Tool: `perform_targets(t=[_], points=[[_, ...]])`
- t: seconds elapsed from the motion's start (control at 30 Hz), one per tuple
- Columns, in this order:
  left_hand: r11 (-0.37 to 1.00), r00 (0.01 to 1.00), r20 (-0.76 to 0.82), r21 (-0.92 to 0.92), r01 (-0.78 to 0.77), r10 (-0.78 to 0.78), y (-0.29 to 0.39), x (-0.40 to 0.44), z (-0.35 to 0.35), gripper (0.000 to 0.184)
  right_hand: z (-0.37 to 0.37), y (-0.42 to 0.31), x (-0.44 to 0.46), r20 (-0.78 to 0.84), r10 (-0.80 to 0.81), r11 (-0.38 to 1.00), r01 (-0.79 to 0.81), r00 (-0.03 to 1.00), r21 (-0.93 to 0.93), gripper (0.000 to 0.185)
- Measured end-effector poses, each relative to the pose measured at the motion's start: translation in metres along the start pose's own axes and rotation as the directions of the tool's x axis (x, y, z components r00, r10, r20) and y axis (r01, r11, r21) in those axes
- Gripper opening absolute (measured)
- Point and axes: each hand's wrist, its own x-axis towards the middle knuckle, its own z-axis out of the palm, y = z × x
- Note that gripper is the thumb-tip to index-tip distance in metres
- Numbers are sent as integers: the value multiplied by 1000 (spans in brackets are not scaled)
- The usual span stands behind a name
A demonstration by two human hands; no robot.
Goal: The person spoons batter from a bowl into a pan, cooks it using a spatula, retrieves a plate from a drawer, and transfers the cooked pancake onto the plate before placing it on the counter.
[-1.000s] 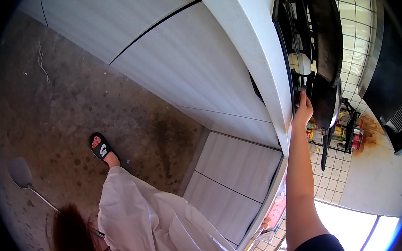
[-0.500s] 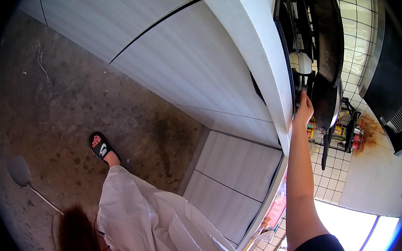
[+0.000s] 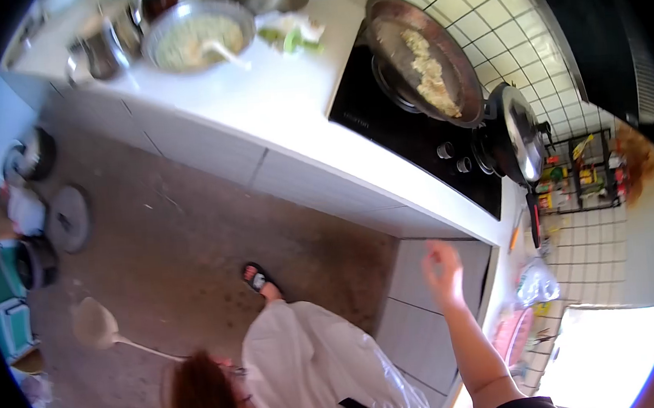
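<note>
My right hand is in the air in front of the cabinet below the counter, slightly blurred. Its fingers are loosely bent and apart, with nothing in them. At the lower left, a wok spatula points out over the floor. Its handle runs back behind hanging hair to my left hand, which is mostly hidden but closed round the handle. On the cooktop sits a wok with a strip of pale, lumpy food in it. The stove knobs lie between the wok and the counter edge.
A lidded pan occupies the other burner. A metal bowl of pale mixture with a white spoon stands on the counter. A spice rack hangs on the tiled wall. Pots and a round lid are at far left.
My right hand has come away from the stove knobs and drawn back off the counter. The view has swung, bringing the wok's inside and the bowl into sight. My left hand keeps the spatula.
</note>
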Motion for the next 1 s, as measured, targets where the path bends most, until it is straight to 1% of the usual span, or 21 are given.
perform_targets(t=[0.03,0.07,0.1,0.17,0.2,0.23,0.3,0.37,0.4,0.43,0.5,0.53,0.6,0.63,0.7,0.73,0.8,0.83,0.9,0.93,1.0], points=[[1000,995,96,-4,-20,20,17,-28,15,32,-8,-21,-14,121,-17,993,2,992,121,26],[999,979,198,-2,-49,49,33,-60,32,33,-19,-39,-31,222,-18,962,-44,975,271,25],[991,930,346,18,-135,121,49,-92,49,33,-27,-57,-42,319,-39,909,-99,947,405,24],[935,729,632,19,-355,264,77,-155,84,32,-56,-97,-62,402,-47,799,-207,915,564,25],[928,642,718,-13,-373,268,81,-174,95,32,-69,-113,-69,488,-42,760,-289,872,582,25],[924,547,795,-43,-380,262,83,-192,106,31,-75,-122,-79,471,-126,698,-260,873,668,29],[893,384,884,-77,-444,267,91,-247,133,30,-100,-146,-83,477,-131,562,-331,869,758,31],[919,242,959,-43,-391,148,89,-274,144,30,-119,-157,-86,494,-123,465,-390,861,795,31],[918,210,971,-20,-395,112,90,-290,153,30,-127,-162,-87,503,-117,415,-418,856,808,31],[917,178,981,4,-399,73,90,-301,158,31,-128,-165,-88,433,-92,459,-347,897,818,30],[917,128,990,104,-385,-58,88,-304,166,31,-137,-171,-83,430,-56,485,-352,901,801,28],[914,105,986,160,-374,-130,89,-305,172,30,-136,-172,-79,462,-31,377,-418,886,827,28],[914,42,979,203,-352,-201,90,-301,189,30,-128,-171,-67,523,1,152,-518,852,842,27],[889,29,954,288,-355,-298,100,-301,199,31,-122,-172,-56,529,23,123,-527,849,841,26],[825,32,871,475,-306,-490,116,-290,221,30,-112,-179,-36,556,68,60,-560,828,826,26],[830,7,892,423,-362,-452,124,-284,235,30,-115,-189,-19,568,80,42,-572,819,819,26],[829,-45,926,312,-464,-374,139,-271,268,31,-108,-203,12,582,48,-64,-579,812,813,27],[809,-49,900,365,-462,-434,159,-269,284,30,-103,-211,25,587,30,-117,-580,809,806,28],[810,-67,883,392,-435,-464,175,-248,310,32,-95,-228,52,591,67,-148,-578,804,803,24],[774,-110,909,273,-571,-402,179,-235,324,37,-96,-236,66,599,95,-156,-582,795,798,23],[773,-149,883,294,-562,-444,188,-220,347,47,-92,-248,88,588,158,-170,-565,793,807,19]])
